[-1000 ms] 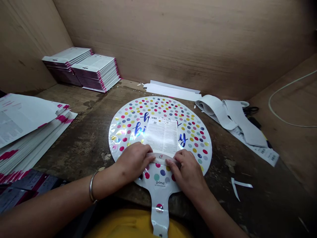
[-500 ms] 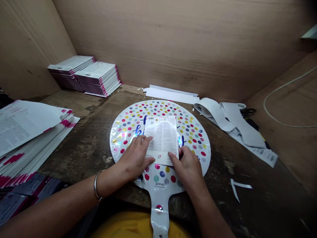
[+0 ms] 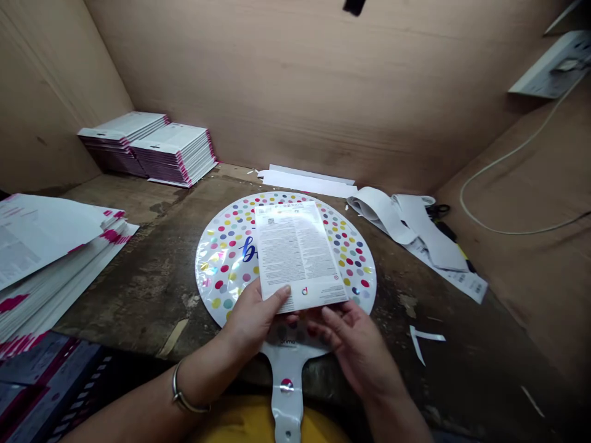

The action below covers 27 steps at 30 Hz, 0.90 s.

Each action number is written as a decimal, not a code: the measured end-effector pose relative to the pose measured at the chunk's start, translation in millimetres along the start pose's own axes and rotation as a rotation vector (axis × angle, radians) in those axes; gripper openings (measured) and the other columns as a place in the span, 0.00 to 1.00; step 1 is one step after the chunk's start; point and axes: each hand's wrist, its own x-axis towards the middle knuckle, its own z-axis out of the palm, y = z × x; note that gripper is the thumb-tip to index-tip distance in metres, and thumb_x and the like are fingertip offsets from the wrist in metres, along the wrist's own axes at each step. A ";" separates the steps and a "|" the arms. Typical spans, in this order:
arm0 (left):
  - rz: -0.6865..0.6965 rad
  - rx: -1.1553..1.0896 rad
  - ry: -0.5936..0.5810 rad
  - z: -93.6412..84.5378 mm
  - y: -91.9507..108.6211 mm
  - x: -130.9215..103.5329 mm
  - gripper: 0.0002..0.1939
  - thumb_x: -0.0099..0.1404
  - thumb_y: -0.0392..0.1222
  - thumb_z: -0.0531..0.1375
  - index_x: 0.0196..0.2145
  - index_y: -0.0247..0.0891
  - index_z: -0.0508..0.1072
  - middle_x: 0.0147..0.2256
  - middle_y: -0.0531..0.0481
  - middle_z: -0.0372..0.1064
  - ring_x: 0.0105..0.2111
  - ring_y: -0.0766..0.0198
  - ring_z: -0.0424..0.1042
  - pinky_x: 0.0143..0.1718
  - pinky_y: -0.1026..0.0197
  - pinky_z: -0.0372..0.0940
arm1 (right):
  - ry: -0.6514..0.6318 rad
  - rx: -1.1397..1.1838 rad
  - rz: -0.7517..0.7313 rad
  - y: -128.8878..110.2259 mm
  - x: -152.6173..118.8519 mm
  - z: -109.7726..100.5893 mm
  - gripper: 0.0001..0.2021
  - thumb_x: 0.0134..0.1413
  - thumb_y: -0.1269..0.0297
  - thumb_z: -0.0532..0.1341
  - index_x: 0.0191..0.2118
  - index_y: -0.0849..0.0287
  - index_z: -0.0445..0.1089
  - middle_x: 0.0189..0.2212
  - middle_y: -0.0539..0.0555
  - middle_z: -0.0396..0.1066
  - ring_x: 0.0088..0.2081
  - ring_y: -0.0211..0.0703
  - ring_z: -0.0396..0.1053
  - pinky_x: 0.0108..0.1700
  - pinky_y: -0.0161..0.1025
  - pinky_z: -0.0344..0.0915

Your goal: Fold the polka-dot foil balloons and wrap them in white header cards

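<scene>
My left hand [image 3: 258, 314] grips a white printed packet [image 3: 300, 255] at its lower left corner, thumb on top and fingers underneath. The packet is tilted and carries small columns of text and a round logo near the bottom. Just below its lower right edge is my right hand [image 3: 353, 338], its fingers apart and slightly bent; whether they touch the packet is hard to make out. Beneath lies a flat, round foil balloon [image 3: 224, 252] with coloured dots and blue lettering partly hidden by the packet. The balloon's tail [image 3: 287, 394] hangs over the table's front edge.
Stacks of pink-edged packets stand at the back left [image 3: 170, 154] and near left [image 3: 92, 271]. White paper strips [image 3: 309, 180], a curled label roll [image 3: 383, 212] and scissors [image 3: 438, 211] lie behind and right. A cable [image 3: 508, 232] runs along the right wall; scraps [image 3: 427, 335] lie near right.
The packet has come up off the balloon toward me and tilted. My right hand has slipped from its right edge to below the lower corner. The view has shifted slightly.
</scene>
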 end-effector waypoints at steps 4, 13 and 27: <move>0.003 0.016 0.004 3.7 -3.4 0.5 0.27 0.53 0.48 0.66 0.48 0.33 0.67 0.43 0.42 0.72 0.30 0.64 0.72 0.26 0.65 0.69 | 0.009 0.169 -0.083 18.5 -1.8 12.8 0.25 0.47 0.68 0.66 0.52 0.53 0.64 0.45 0.53 0.73 0.47 0.45 0.69 0.49 0.44 0.66; 0.009 0.019 0.032 0.5 -4.2 -3.3 0.27 0.51 0.48 0.67 0.46 0.33 0.69 0.44 0.40 0.72 0.36 0.56 0.74 0.30 0.60 0.70 | 0.161 -0.540 -0.373 0.5 -2.5 -13.6 0.22 0.48 0.61 0.64 0.51 0.55 0.64 0.44 0.57 0.71 0.45 0.50 0.68 0.48 0.52 0.64; 0.121 0.185 -0.021 1.4 -5.1 -6.9 0.23 0.56 0.46 0.64 0.48 0.33 0.70 0.48 0.40 0.70 0.47 0.49 0.70 0.49 0.48 0.65 | -0.052 -1.092 -0.783 -22.6 -16.1 -13.3 0.04 0.56 0.68 0.56 0.32 0.56 0.67 0.34 0.53 0.69 0.40 0.44 0.65 0.44 0.42 0.63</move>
